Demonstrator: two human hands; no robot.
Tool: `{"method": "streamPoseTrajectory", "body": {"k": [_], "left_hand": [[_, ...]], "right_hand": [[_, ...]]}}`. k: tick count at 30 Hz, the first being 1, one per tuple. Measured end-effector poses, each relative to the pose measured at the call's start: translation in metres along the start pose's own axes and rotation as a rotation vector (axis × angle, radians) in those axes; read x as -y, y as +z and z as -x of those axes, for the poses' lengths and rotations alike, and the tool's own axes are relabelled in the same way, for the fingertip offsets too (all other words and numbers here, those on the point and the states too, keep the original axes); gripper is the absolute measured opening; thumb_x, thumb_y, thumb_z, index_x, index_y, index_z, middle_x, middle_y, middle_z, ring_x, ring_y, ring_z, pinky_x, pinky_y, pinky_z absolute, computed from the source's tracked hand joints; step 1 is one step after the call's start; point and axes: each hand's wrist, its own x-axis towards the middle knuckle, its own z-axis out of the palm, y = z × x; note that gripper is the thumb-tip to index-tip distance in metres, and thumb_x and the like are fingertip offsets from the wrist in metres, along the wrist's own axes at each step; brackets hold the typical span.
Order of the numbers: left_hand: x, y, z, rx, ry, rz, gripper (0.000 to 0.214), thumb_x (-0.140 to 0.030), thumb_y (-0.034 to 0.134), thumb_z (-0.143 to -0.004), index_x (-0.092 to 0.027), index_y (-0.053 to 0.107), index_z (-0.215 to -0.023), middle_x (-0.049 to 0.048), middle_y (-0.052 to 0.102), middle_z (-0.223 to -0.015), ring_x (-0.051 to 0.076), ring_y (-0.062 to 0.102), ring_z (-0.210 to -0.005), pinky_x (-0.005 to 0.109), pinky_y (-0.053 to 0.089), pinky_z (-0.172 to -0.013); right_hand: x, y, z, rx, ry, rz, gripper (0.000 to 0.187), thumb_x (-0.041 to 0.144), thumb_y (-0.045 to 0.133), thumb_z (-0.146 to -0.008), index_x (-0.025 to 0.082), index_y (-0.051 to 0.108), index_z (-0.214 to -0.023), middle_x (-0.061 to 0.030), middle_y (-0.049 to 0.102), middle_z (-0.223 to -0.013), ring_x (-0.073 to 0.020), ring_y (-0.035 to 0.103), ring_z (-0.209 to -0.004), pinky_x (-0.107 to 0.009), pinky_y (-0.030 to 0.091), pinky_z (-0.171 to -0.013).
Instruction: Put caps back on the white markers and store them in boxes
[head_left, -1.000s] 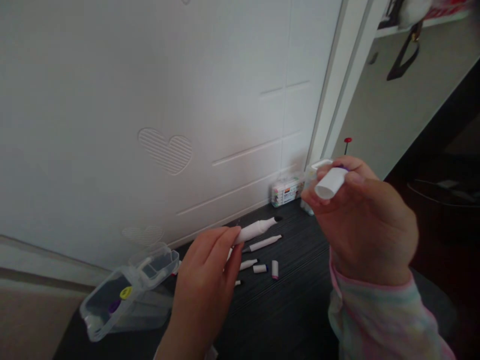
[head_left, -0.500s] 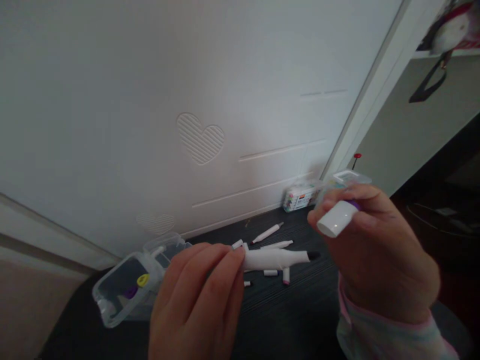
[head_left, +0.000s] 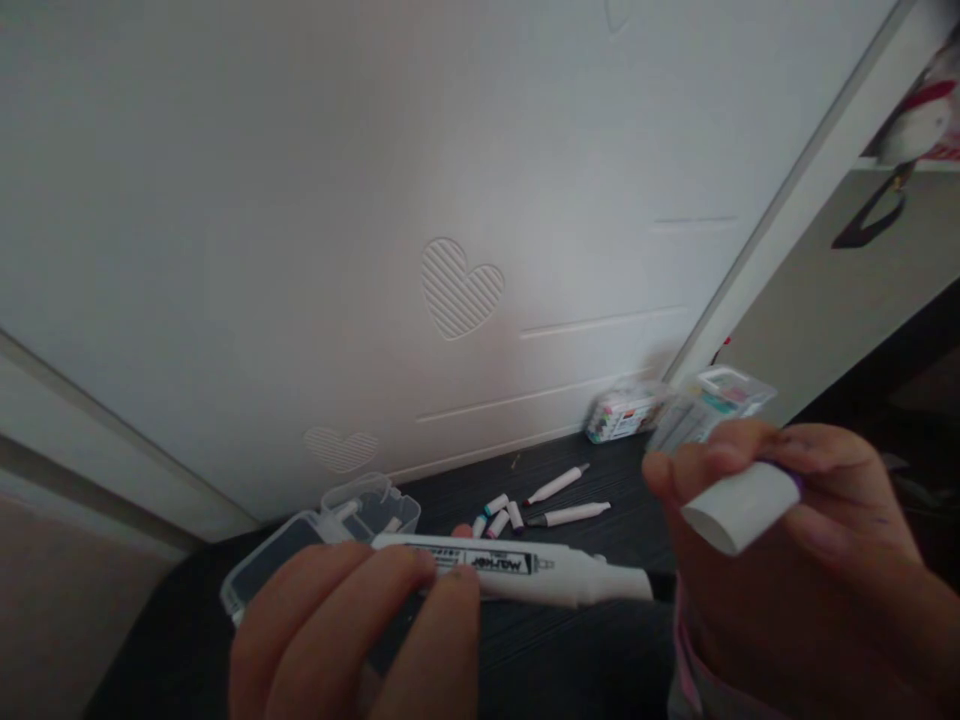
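Marker: while the right hand [head_left: 832, 560] holds a cap, the white marker [head_left: 555, 575] sits in the left hand [head_left: 360, 620], raised above the surface [head_left: 555, 650], roughly level in view, uncapped dark nib [head_left: 661, 587] pointing right.
Left hand: gripping marker barrel between thumb and fingers; lower part of hand cut off by frame edge.
Right hand: fingers and thumb closed on white cap [head_left: 742, 505], open end facing left and down, purple bit at far end by the thumb.
Marker vs cap: apart, nib just below and left of cap in view; nib blurred.
Barrel print: black "Marker" lettering, upside down in view.
Loose pens: two slim white pens [head_left: 556, 485] [head_left: 574, 514] lying on surface, behind the held marker, near each other.
Loose caps: small cluster [head_left: 496, 505] left of the pens, one teal, others partly hidden by the held marker.
Open box: clear plastic box [head_left: 277, 550], lid [head_left: 367, 500] flipped back, behind left hand; contents mostly blocked.
Pen pack: packed set [head_left: 622, 415] against the white panel [head_left: 463, 287], which has embossed hearts.
Clear case: transparent case [head_left: 720, 392] beside the pack, behind right hand, blurry.
Upper right: dark strap [head_left: 870, 220] hanging below a shelf edge.
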Motion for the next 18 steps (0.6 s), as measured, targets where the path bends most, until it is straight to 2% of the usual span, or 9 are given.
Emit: {"method": "streamPoseTrajectory", "body": {"k": [4, 7, 9, 12, 14, 15, 16, 17, 18], "left_hand": [[-0.002, 0.003, -0.001, -0.01, 0.042, -0.022, 0.037, -0.007, 0.068, -0.062, -0.029, 0.061, -0.09, 0.0023, 0.051, -0.087, 0.016, 0.047, -0.071, 0.032, 0.044, -0.059], [-0.005, 0.005, -0.006, -0.089, 0.06, 0.019, 0.035, -0.004, 0.071, -0.059, -0.029, 0.061, -0.083, -0.0001, 0.052, -0.081, 0.015, 0.046, -0.07, 0.029, 0.04, -0.057], [-0.011, 0.007, -0.01, -0.173, -0.078, 0.04, 0.035, -0.003, 0.074, -0.055, -0.027, 0.06, -0.076, -0.0013, 0.054, -0.076, 0.015, 0.048, -0.071, 0.03, 0.038, -0.059], [-0.023, 0.01, -0.014, -0.157, -0.261, 0.192, 0.03, -0.004, 0.073, -0.057, -0.025, 0.059, -0.074, -0.0022, 0.056, -0.081, 0.014, 0.051, -0.073, 0.03, 0.04, -0.064], [-0.031, 0.014, -0.019, -0.2, -0.601, 0.408, 0.03, -0.007, 0.071, -0.061, -0.025, 0.058, -0.081, -0.0018, 0.056, -0.084, 0.014, 0.053, -0.075, 0.029, 0.044, -0.067], [-0.034, 0.016, -0.021, -0.287, -0.851, 0.52, 0.029, -0.009, 0.07, -0.064, -0.025, 0.056, -0.086, -0.0016, 0.057, -0.084, 0.014, 0.054, -0.077, 0.028, 0.045, -0.067], [-0.035, 0.018, -0.024, -0.308, -1.11, 0.666, 0.027, -0.012, 0.067, -0.069, -0.025, 0.055, -0.09, -0.0022, 0.057, -0.082, 0.012, 0.056, -0.076, 0.026, 0.047, -0.067], [-0.035, 0.02, -0.027, -0.305, -1.265, 0.852, 0.026, -0.015, 0.067, -0.07, -0.025, 0.054, -0.09, -0.0036, 0.058, -0.078, 0.01, 0.057, -0.069, 0.023, 0.048, -0.064], [-0.034, 0.022, -0.029, -0.324, -1.346, 1.06, 0.022, -0.017, 0.067, -0.07, -0.023, 0.055, -0.087, -0.0046, 0.058, -0.075, 0.009, 0.057, -0.067, 0.021, 0.049, -0.062]], "right_hand": [[-0.002, -0.002, 0.001, 0.032, -0.004, -0.015, 0.015, 0.017, 0.056, -0.076, 0.023, 0.061, -0.089, -0.0019, 0.06, -0.082, -0.0124, 0.055, -0.063, -0.024, 0.043, -0.036], [-0.002, -0.004, -0.001, 0.043, -0.01, -0.019, 0.014, 0.017, 0.058, -0.076, 0.021, 0.062, -0.089, -0.0014, 0.061, -0.083, -0.0118, 0.057, -0.064, -0.023, 0.047, -0.041], [-0.003, -0.006, -0.002, 0.046, -0.008, -0.025, 0.014, 0.016, 0.06, -0.074, 0.02, 0.062, -0.088, -0.001, 0.063, -0.083, -0.0118, 0.058, -0.067, -0.024, 0.051, -0.05], [-0.004, -0.009, -0.004, 0.045, -0.012, -0.04, 0.015, 0.015, 0.059, -0.074, 0.019, 0.062, -0.088, -0.0008, 0.063, -0.084, -0.0121, 0.059, -0.07, -0.025, 0.053, -0.056], [-0.005, -0.012, -0.005, 0.039, -0.028, -0.046, 0.016, 0.014, 0.057, -0.075, 0.018, 0.062, -0.089, -0.0009, 0.063, -0.086, -0.0121, 0.059, -0.074, -0.025, 0.054, -0.059], [-0.005, -0.014, -0.005, 0.031, -0.036, -0.042, 0.016, 0.013, 0.057, -0.075, 0.018, 0.062, -0.089, -0.001, 0.063, -0.087, -0.0119, 0.059, -0.075, -0.025, 0.054, -0.062], [-0.005, -0.016, -0.004, 0.019, -0.043, -0.033, 0.016, 0.013, 0.057, -0.075, 0.018, 0.062, -0.09, -0.001, 0.063, -0.087, -0.0117, 0.059, -0.077, -0.025, 0.054, -0.065], [-0.005, -0.018, -0.004, 0.005, -0.047, -0.019, 0.016, 0.013, 0.058, -0.075, 0.018, 0.062, -0.09, -0.0012, 0.063, -0.087, -0.0116, 0.059, -0.078, -0.025, 0.053, -0.067], [-0.005, -0.02, -0.003, -0.011, -0.055, -0.004, 0.016, 0.013, 0.058, -0.075, 0.018, 0.062, -0.089, -0.0015, 0.063, -0.086, -0.0118, 0.059, -0.078, -0.026, 0.053, -0.068]]}}
